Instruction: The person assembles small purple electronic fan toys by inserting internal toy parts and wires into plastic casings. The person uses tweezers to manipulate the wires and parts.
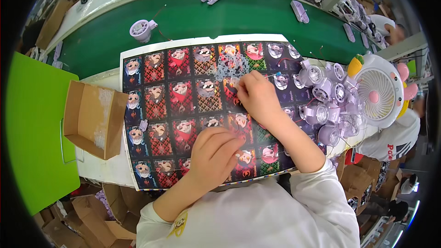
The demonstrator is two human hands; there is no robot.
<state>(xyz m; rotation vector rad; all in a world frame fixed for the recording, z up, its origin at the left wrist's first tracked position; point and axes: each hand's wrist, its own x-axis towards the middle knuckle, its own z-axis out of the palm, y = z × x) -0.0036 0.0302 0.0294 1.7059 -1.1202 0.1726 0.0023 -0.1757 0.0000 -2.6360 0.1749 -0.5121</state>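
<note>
a pile of small clear pieces point(233, 66) lies near the top of a printed sheet point(181, 94), a worker's right hand point(259, 95) bent beside it at five o'clock, fingertips hidden, its grip impossible to tell. the left hand point(213, 155), loosely curled past six, likewise hides any hold. purple housings point(322, 91) block the sheet's edge near four, before a round fan point(377, 93); a cardboard box point(94, 119) stands at eight, a green belt point(257, 16) at twelve.
</note>
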